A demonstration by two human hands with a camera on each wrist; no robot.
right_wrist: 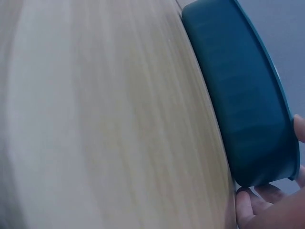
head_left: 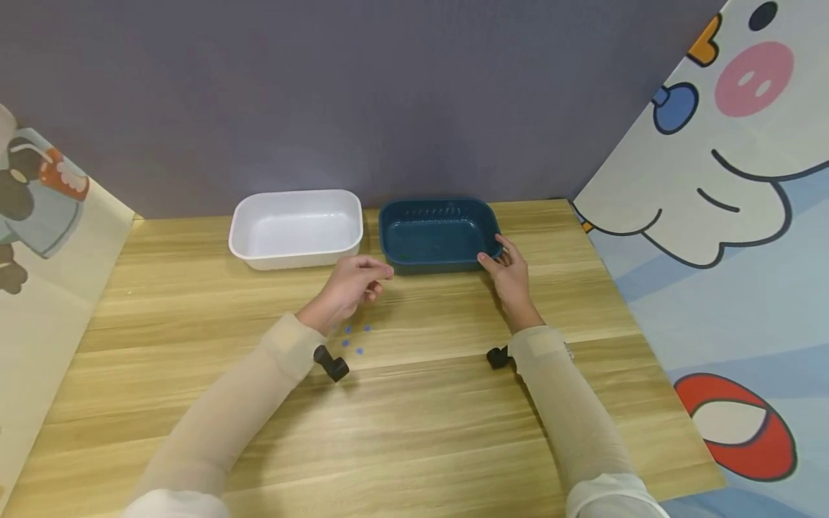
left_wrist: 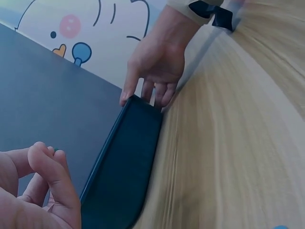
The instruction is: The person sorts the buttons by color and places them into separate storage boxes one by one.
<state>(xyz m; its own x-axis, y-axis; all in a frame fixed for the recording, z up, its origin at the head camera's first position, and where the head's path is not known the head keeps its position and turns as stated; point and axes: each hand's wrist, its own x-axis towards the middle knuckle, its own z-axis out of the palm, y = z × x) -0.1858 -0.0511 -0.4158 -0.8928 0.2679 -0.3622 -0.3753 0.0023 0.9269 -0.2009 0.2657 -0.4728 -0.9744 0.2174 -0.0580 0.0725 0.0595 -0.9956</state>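
My left hand is just off the near left corner of a dark teal plastic bin. Its thumb and finger pinch a tiny green piece, mostly hidden by the fingertips. At the bin's near right corner, my right hand grips the rim, thumb on top and other fingers around the outside. A small green spot shows on the bin's floor at the left. Several small blue pieces lie on the table below my left hand; their kind is too small to tell.
A white plastic bin stands left of the teal one, a narrow gap between them. Both are near the grey back wall on a wood-grain table. Cartoon-printed panels flank the table.
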